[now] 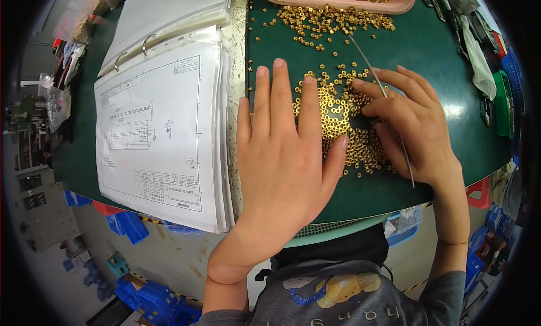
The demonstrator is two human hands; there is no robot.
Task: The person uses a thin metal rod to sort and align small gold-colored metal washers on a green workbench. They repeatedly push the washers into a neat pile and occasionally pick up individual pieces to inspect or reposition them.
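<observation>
Left to right: the binder (pixel 155 134) lies open at a drawing, beside the left hand (pixel 282 157). The nuts (pixel 336 113), small and gold, lie on the green table (pixel 473 151) in a crowded patch between the two hands, partly hidden by both; further nuts lie loose below the pink tray (pixel 401 5). Should the left hand sweep sideways, its thumb and index finger would probably scatter the patch, sending strays toward the near table edge or under the binder. The right hand (pixel 421 123) works close in among the nuts; a careless turn of the wrist might drag the thin rod (pixel 406 160), whose far tip reaches toward the loose nuts, and disturb them too. A slackened hold could let the rod slip.

Grip: the left hand is flat, palm down, fingers spread and apart, holding nothing visible; its index finger and thumb border the patch, though how firmly they press cannot be told. The right hand is partly curled, its fingers closed about the rod, which slants across them; whether its fingertips also pinch a nut cannot be told.
</observation>
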